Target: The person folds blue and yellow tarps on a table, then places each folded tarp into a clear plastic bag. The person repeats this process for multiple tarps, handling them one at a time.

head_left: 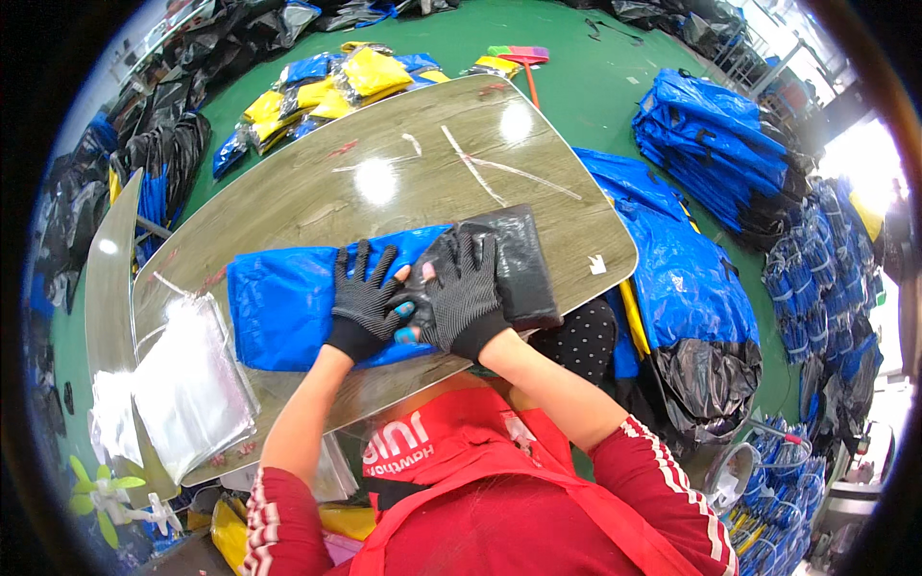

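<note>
A folded blue-and-black sheet of shiny plastic-like material (283, 307) lies flat across the near part of the table (336, 209). Its left part is blue and its right end black. My left hand (367, 300), in a dark dotted glove with some fingertips bare, presses on the blue part with its fingers spread. Just beside it my right hand (461, 296), gloved the same way, lies flat on the black part, fingers stretched out. The two hands almost meet at the thumbs. What is under the palms is hidden.
Clear plastic bags (192, 389) are stacked at the table's left. Packed blue and yellow bundles (331, 86) lie on the green floor beyond it, near a broom (523, 58). Large blue-and-black piles (687, 274) stand close on the right. A small green fan (106, 499) is at lower left.
</note>
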Demonstrator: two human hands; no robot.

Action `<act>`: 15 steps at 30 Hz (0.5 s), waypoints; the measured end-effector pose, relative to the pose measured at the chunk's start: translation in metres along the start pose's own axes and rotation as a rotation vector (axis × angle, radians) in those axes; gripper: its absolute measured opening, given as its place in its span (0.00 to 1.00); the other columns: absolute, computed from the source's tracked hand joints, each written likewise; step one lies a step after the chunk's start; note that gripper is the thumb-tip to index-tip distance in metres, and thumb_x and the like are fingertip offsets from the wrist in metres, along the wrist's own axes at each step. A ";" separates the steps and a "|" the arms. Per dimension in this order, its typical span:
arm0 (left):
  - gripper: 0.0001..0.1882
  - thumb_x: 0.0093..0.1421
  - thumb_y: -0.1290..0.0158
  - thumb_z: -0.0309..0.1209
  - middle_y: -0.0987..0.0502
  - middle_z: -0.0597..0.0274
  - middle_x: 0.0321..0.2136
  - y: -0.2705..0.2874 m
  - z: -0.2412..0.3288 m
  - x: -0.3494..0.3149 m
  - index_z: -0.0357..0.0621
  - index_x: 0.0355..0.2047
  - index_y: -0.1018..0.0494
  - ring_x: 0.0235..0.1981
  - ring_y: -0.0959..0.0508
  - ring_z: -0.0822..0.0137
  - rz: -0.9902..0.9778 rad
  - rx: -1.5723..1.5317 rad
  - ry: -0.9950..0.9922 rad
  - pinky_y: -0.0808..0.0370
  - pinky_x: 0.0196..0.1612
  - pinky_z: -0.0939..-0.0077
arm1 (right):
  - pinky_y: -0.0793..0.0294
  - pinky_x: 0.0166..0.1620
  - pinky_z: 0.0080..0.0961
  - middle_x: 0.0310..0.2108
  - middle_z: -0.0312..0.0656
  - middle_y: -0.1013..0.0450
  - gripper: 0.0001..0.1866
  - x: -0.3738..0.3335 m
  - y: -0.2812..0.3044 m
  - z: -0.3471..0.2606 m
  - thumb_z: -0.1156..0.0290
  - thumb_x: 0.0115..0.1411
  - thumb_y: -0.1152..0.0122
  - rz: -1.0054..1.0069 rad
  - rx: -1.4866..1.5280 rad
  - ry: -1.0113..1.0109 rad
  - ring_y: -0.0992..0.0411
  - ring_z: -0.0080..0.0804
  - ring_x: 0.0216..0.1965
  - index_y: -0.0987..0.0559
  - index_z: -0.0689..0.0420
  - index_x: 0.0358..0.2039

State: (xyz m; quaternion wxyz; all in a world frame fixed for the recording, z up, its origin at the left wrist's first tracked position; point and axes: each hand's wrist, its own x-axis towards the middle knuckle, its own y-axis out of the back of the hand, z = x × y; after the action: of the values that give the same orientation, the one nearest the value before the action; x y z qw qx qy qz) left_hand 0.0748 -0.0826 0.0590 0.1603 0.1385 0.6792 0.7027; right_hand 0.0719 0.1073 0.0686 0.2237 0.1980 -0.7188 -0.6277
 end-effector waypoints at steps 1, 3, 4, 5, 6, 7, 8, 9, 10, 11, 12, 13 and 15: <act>0.32 0.58 0.54 0.53 0.43 0.52 0.65 -0.012 0.000 0.003 0.56 0.60 0.35 0.68 0.53 0.41 0.113 -0.020 -0.021 0.68 0.65 0.36 | 0.71 0.63 0.71 0.62 0.61 0.44 0.49 0.014 -0.004 -0.005 0.32 0.47 0.45 -0.042 0.053 -0.047 0.58 0.67 0.66 0.34 0.57 0.61; 0.33 0.58 0.54 0.51 0.44 0.47 0.65 -0.022 -0.010 -0.003 0.47 0.59 0.34 0.67 0.54 0.37 0.133 -0.081 -0.041 0.68 0.66 0.38 | 0.68 0.66 0.63 0.61 0.61 0.42 0.44 0.029 -0.006 -0.008 0.34 0.51 0.49 0.231 0.026 0.079 0.56 0.62 0.67 0.30 0.58 0.58; 0.33 0.57 0.53 0.51 0.42 0.46 0.64 -0.023 -0.016 -0.009 0.43 0.57 0.33 0.67 0.52 0.39 0.176 -0.037 -0.105 0.66 0.67 0.39 | 0.68 0.67 0.57 0.61 0.62 0.43 0.43 0.036 -0.006 -0.009 0.35 0.53 0.49 0.179 0.112 0.123 0.53 0.59 0.67 0.30 0.59 0.57; 0.34 0.56 0.52 0.51 0.42 0.46 0.64 -0.015 -0.035 -0.022 0.42 0.57 0.34 0.67 0.51 0.42 0.124 -0.053 -0.092 0.65 0.67 0.40 | 0.67 0.67 0.57 0.61 0.63 0.42 0.42 0.038 -0.006 -0.010 0.37 0.53 0.49 0.129 0.090 0.055 0.52 0.59 0.66 0.30 0.59 0.58; 0.35 0.55 0.51 0.52 0.43 0.47 0.64 -0.006 -0.053 -0.033 0.41 0.57 0.34 0.67 0.51 0.44 0.112 -0.060 -0.124 0.65 0.67 0.41 | 0.66 0.67 0.56 0.61 0.63 0.42 0.41 0.042 -0.006 -0.011 0.38 0.54 0.49 0.044 0.064 0.013 0.50 0.60 0.65 0.31 0.58 0.58; 0.36 0.55 0.50 0.52 0.44 0.47 0.64 0.003 -0.076 -0.051 0.40 0.58 0.35 0.68 0.51 0.46 0.076 -0.009 0.077 0.64 0.67 0.42 | 0.66 0.67 0.56 0.61 0.64 0.43 0.41 0.045 -0.008 -0.015 0.38 0.55 0.50 0.006 -0.005 -0.026 0.50 0.60 0.65 0.32 0.58 0.59; 0.38 0.55 0.49 0.52 0.44 0.48 0.65 0.012 -0.103 -0.067 0.39 0.59 0.37 0.68 0.51 0.47 0.132 0.100 0.256 0.63 0.68 0.43 | 0.66 0.67 0.56 0.61 0.65 0.43 0.42 0.047 -0.009 -0.017 0.38 0.55 0.50 -0.012 0.010 -0.061 0.50 0.60 0.65 0.35 0.58 0.61; 0.42 0.54 0.49 0.54 0.47 0.48 0.66 0.012 -0.117 -0.079 0.37 0.62 0.41 0.68 0.52 0.46 0.155 0.247 0.324 0.62 0.68 0.45 | 0.68 0.66 0.59 0.62 0.66 0.46 0.43 0.053 -0.013 -0.025 0.38 0.55 0.50 -0.064 0.048 -0.101 0.53 0.63 0.66 0.37 0.56 0.63; 0.44 0.54 0.48 0.54 0.48 0.44 0.66 0.008 -0.129 -0.091 0.34 0.62 0.43 0.68 0.53 0.47 0.090 0.273 0.427 0.62 0.67 0.44 | 0.69 0.66 0.62 0.64 0.67 0.50 0.44 0.056 -0.015 -0.029 0.38 0.55 0.49 -0.140 0.012 -0.175 0.56 0.67 0.66 0.40 0.55 0.65; 0.44 0.55 0.48 0.55 0.48 0.41 0.65 -0.001 -0.140 -0.092 0.33 0.62 0.43 0.68 0.52 0.46 0.278 0.232 0.421 0.61 0.68 0.46 | 0.69 0.64 0.66 0.64 0.68 0.51 0.44 0.065 -0.021 -0.040 0.39 0.55 0.49 -0.150 0.080 -0.238 0.57 0.68 0.66 0.42 0.53 0.66; 0.45 0.55 0.48 0.56 0.48 0.38 0.65 -0.011 -0.148 -0.096 0.33 0.62 0.42 0.68 0.51 0.45 0.327 0.226 0.517 0.59 0.68 0.49 | 0.70 0.63 0.69 0.65 0.69 0.53 0.44 0.070 -0.027 -0.048 0.40 0.55 0.49 -0.129 0.143 -0.302 0.58 0.70 0.66 0.44 0.52 0.67; 0.45 0.56 0.49 0.57 0.47 0.37 0.64 -0.019 -0.156 -0.098 0.33 0.62 0.43 0.68 0.51 0.45 0.347 0.076 0.679 0.58 0.68 0.50 | 0.70 0.60 0.75 0.66 0.63 0.54 0.40 0.075 -0.034 -0.055 0.43 0.57 0.49 -0.062 0.140 -0.277 0.58 0.70 0.66 0.43 0.45 0.67; 0.46 0.56 0.50 0.59 0.46 0.36 0.64 -0.028 -0.168 -0.104 0.32 0.62 0.43 0.68 0.51 0.45 0.240 -0.259 1.040 0.56 0.68 0.53 | 0.69 0.60 0.76 0.66 0.59 0.50 0.37 0.077 -0.045 -0.064 0.44 0.58 0.51 0.048 0.039 -0.186 0.56 0.68 0.66 0.43 0.41 0.67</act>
State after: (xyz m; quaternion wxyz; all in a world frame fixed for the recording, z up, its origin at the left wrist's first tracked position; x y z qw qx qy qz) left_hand 0.1011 -0.2781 0.0267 -0.2624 -0.1713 0.5563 0.7697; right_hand 0.0450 0.0052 0.0367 0.1669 0.1260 -0.7530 -0.6239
